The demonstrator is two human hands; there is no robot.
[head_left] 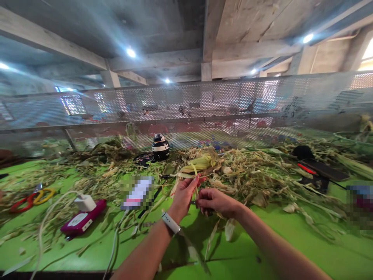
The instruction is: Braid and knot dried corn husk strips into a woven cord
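My left hand (pixel 183 194), with a white band on its wrist, pinches a pale yellow-green corn husk strip (pixel 192 169) between thumb and fingers. Close on its right, my right hand (pixel 215 200) has its fingers curled around the lower part of the strip. A small dark thing shows at the right fingertips; I cannot make out what it is. Just beyond both hands lies a bundle of yellow-green husks (pixel 201 163) on a heap of dry husks (pixel 233 175). Loose strips hang or lie below the right hand over the green table (pixel 233 256).
To the left are a phone (pixel 138 193) on a cable, a magenta power strip (pixel 83 219) with a white charger (pixel 85 203), and scissors (pixel 32 198) with red and yellow handles. A black-and-white bottle (pixel 160 147) stands before a perforated metal screen (pixel 186 105). A red-and-black tool (pixel 306 168) lies right.
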